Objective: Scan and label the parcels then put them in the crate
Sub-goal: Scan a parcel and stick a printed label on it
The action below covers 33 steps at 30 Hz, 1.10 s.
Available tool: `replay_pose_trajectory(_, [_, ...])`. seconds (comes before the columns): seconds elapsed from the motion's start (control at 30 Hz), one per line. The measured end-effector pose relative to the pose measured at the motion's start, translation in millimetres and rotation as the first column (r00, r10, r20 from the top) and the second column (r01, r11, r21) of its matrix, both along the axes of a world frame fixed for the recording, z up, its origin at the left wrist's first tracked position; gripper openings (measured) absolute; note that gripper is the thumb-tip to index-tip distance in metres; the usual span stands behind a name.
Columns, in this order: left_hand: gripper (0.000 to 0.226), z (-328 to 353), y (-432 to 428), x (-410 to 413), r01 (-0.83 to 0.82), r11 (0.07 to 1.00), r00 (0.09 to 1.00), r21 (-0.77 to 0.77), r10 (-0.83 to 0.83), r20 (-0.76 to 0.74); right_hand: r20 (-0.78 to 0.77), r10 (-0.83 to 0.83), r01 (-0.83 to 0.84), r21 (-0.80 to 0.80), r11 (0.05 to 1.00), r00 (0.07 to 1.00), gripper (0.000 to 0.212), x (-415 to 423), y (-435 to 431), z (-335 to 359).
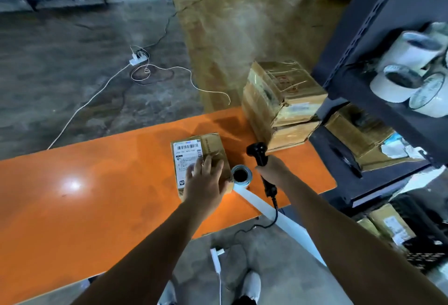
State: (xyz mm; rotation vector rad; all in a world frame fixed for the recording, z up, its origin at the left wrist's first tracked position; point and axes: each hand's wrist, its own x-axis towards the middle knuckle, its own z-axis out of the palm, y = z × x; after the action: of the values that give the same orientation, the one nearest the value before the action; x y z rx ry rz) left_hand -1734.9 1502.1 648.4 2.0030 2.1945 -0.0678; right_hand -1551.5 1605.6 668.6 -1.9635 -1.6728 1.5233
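A small cardboard parcel (213, 145) with a white shipping label lies on the orange table (97, 183). My left hand (204, 181) rests flat on top of the parcel, fingers spread, covering the label's lower part. My right hand (271, 168) grips a black barcode scanner (258, 153) by its handle, its head pointing away just right of the parcel. A roll of labels (240, 175) stands between the two hands, and its white strip trails off the table's near edge. No crate is visible.
Two stacked cardboard boxes (283, 101) sit at the table's far right corner. A dark metal shelf (378, 37) on the right holds white tape rolls (397, 81) and more boxes. Cables and a power strip (138, 59) lie on the floor beyond the table.
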Motion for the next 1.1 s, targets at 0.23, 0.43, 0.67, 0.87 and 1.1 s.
replay_pose_trajectory(0.23, [0.063,0.6,-1.1,-2.5,0.009,1.000,1.000,0.003,-0.009,-0.012,0.115,0.132,-0.142,0.083,0.986,0.985,0.008,-5.5,4.3,-25.4])
replay_pose_trajectory(0.43, [0.062,3.4,-3.1,-5.3,0.016,1.000,1.000,-0.007,-0.016,-0.012,0.385,0.078,-0.214,0.325,0.921,0.919,0.038,-16.5,-15.8,-22.9])
replay_pose_trajectory(0.67, [0.062,6.8,-13.8,-16.4,0.036,0.999,0.999,-0.007,-0.036,-0.019,0.509,0.341,-0.552,0.349,0.758,0.790,0.030,-36.4,-45.3,-21.5])
replay_pose_trajectory(0.87, [0.062,9.7,-28.9,-26.3,0.016,1.000,1.000,-0.024,-0.016,-0.009,0.660,0.338,-0.609,0.231,0.759,0.671,0.037,-52.5,-46.4,-32.3])
replay_pose_trajectory(1.1, [0.056,24.3,-24.2,-34.8,-0.006,0.993,0.993,-0.120,0.020,0.114,0.298,0.266,-0.379,0.436,0.817,0.917,0.021,-56.2,-40.3,-11.4])
